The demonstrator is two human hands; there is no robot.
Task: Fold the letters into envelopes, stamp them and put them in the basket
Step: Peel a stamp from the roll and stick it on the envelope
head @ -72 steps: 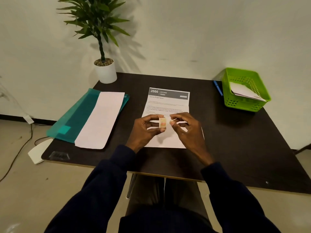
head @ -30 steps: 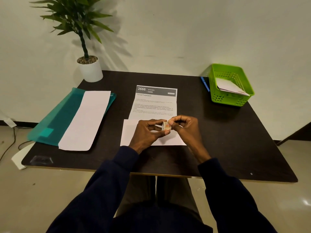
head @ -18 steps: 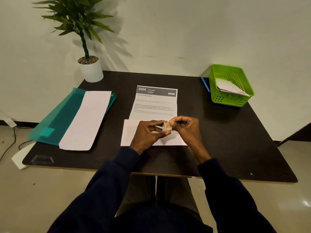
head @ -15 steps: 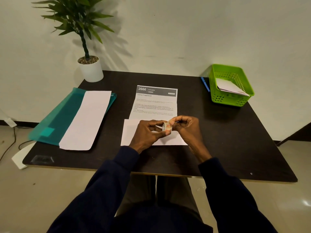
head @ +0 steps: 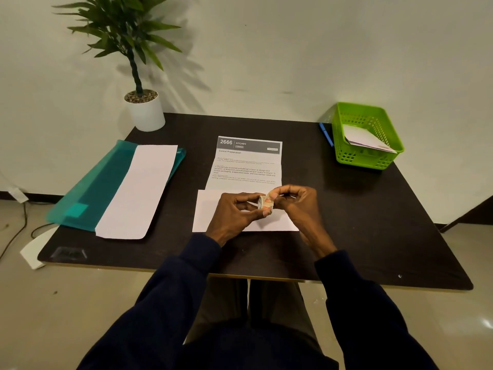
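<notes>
My left hand (head: 234,213) and right hand (head: 297,206) meet above the white envelope (head: 208,209), both pinching a small roll of stamps (head: 265,203) in their fingertips. The printed letter (head: 248,164) lies flat just beyond, and the green basket (head: 354,159) sits at the table's far right corner.

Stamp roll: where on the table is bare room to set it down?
Widest bare patch: table right of the envelope, in front of the basket. A narrower strip runs between the folder and the letter. Crowded: the centre, where the left hand and right hand hold the roll over the envelope.
</notes>
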